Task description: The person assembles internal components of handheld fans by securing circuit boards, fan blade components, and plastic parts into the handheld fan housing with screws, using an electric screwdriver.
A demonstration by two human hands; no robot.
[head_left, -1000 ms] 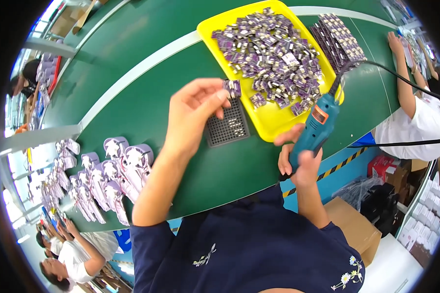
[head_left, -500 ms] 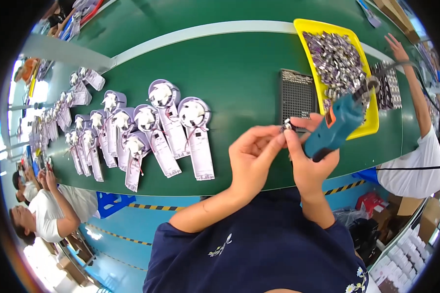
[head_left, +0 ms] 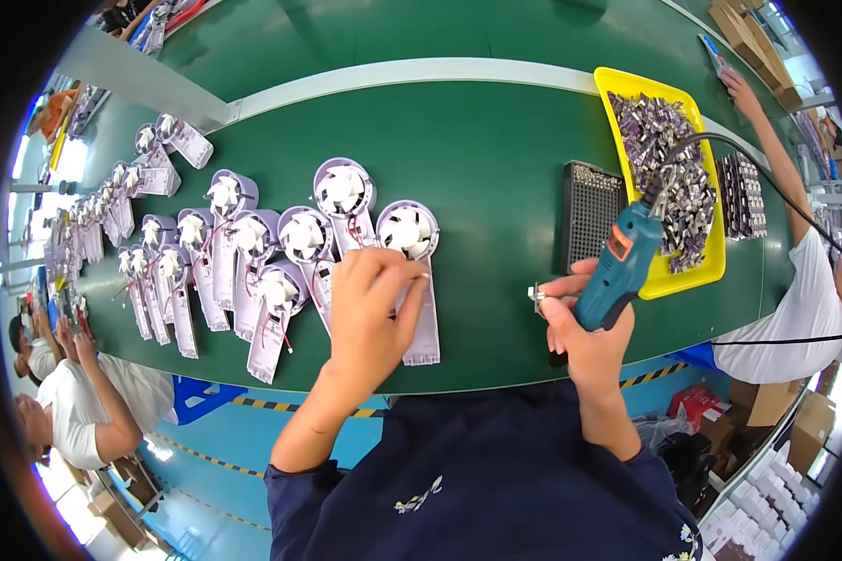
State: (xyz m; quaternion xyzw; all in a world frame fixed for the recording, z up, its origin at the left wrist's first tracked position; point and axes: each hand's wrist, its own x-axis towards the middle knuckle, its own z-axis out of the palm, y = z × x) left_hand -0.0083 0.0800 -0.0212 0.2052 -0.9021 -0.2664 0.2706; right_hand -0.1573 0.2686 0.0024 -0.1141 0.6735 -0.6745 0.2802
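In my right hand (head_left: 597, 351) is a teal electric screwdriver (head_left: 622, 252), its cabled end tilted up and away. The thumb and fingertips of that hand also pinch a small white-and-metal part (head_left: 536, 294). My left hand (head_left: 370, 313) lies over the nearest handheld-fan half-shell (head_left: 423, 327), fingers curled and thumb near the index fingertip. Whether it grips the shell or something small is hidden. Beside it lie several more lilac half-shells (head_left: 276, 318) with white fan blades and red wires exposed.
A yellow tray (head_left: 660, 283) heaped with small metal parts stands at the right, beside a black perforated block (head_left: 591, 220). Rows of small parts (head_left: 742, 196) lie beyond it. The screwdriver's cable (head_left: 753, 154) arcs rightward. People sit at both sides; one arm (head_left: 776, 150) reaches over the bench.
My left hand has left the small part and moved left over the nearest fan shell. My right hand keeps the screwdriver and the part. The view has shifted slightly.
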